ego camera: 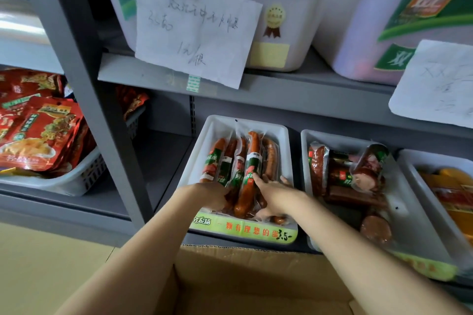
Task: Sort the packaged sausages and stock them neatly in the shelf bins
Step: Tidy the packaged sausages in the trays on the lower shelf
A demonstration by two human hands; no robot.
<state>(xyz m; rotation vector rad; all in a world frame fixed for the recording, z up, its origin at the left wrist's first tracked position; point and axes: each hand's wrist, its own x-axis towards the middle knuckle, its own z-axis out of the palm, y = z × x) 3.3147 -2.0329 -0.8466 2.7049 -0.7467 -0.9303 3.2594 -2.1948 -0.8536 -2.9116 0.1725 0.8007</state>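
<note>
The packaged sausages (pixel 238 174) lie side by side in the white bin (pixel 285 151) on the lower shelf. The left hand (pixel 213 194) grips the near ends of the left packs. The right hand (pixel 272 193) rests on the right packs, fingers extended and spread

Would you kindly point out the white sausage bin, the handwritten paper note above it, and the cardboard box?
white sausage bin (pixel 204 135): head view, bare left wall.
handwritten paper note (pixel 194 25): head view, middle of the sheet.
cardboard box (pixel 256 281): head view, inner flap.
</note>
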